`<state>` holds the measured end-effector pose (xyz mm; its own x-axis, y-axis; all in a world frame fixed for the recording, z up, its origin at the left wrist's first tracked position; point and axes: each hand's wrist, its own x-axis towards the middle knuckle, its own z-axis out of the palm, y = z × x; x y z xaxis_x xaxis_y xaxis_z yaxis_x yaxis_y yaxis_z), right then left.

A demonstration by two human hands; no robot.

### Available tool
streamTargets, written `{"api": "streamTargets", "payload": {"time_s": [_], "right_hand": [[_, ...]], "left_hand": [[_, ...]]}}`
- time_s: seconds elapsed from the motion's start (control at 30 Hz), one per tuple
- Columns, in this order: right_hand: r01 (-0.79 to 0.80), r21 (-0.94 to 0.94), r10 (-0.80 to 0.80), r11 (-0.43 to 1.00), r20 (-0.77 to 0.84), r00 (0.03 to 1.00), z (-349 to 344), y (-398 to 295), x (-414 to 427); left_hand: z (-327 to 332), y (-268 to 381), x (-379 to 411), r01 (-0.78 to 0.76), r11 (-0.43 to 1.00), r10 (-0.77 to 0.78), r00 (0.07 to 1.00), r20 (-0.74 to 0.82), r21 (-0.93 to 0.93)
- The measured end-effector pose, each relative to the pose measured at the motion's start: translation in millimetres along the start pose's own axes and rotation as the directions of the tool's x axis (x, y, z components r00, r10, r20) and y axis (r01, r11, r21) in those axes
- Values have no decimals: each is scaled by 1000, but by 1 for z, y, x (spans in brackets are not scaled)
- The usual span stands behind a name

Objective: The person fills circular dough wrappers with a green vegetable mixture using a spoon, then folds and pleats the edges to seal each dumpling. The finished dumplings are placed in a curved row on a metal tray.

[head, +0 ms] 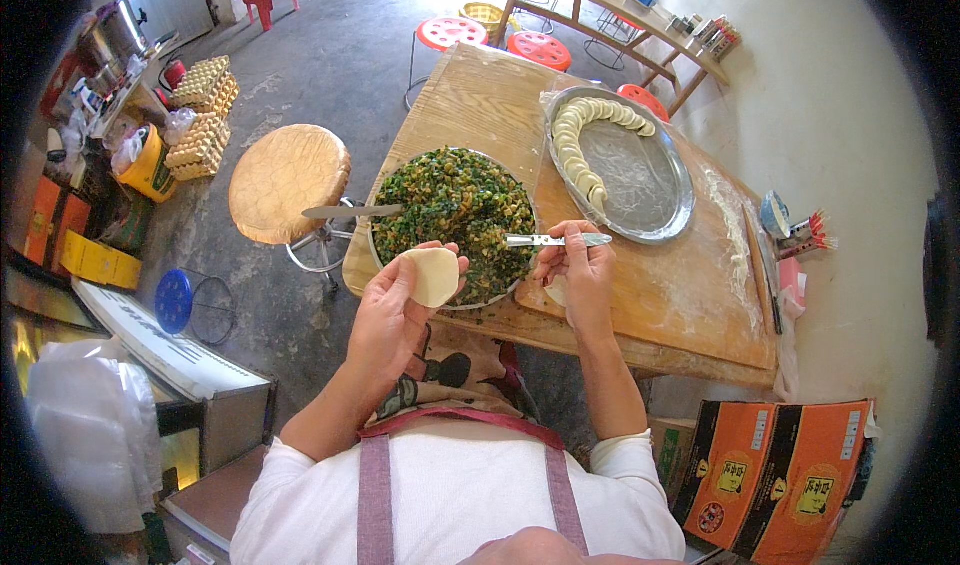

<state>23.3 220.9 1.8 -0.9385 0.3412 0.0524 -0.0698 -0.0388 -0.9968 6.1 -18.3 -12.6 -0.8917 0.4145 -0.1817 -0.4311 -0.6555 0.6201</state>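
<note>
A round, flat dough wrapper (436,277) rests on the fingers of my left hand (384,313), its thumb pressing the edge. My right hand (587,280) grips a narrow metal spatula (536,240), whose tip reaches over the filling. Below both hands sits a wide round bowl (370,248) heaped with chopped green and brown filling (457,190). A second flat utensil (330,211) leans across the bowl's left rim. Partly hidden under my right hand, a pale dough piece (556,292) lies on the board. To the right, a round metal tray (645,190) carries an arc of overlapping dough rounds (571,152).
The floured wooden board (675,287) lies on a wooden table (480,77); a rolling pin (754,261) is near its right edge. A cushioned stool (289,178) stands left of the table. Orange cartons (795,475) sit at lower right, egg trays (201,114) at far left.
</note>
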Motion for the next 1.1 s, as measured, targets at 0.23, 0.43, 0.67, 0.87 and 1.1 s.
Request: {"api": "streamTargets", "payload": {"time_s": [0.23, 0.43, 0.67, 0.87, 1.1], "right_hand": [[-1, 18, 2, 1000, -11, 1000, -3, 0, -1], [27, 94, -26, 995, -5, 1000, 2, -9, -4], [193, -72, -191, 979, 34, 981, 28, -9, -37], [833, -350, -662, 428, 507, 553, 16, 27, -48], [902, -395, -630, 174, 659, 411, 11, 40, -52]], "left_hand": [[6, -3, 3, -9, 999, 9, 1000, -11, -41], [11, -6, 8, 14, 994, -16, 1000, -11, -108], [19, -10, 14, 68, 954, -76, 997, -16, -292], [13, -4, 17, 96, 920, -73, 995, 74, -380], [23, 16, 10, 121, 915, -102, 992, 71, -385]]}}
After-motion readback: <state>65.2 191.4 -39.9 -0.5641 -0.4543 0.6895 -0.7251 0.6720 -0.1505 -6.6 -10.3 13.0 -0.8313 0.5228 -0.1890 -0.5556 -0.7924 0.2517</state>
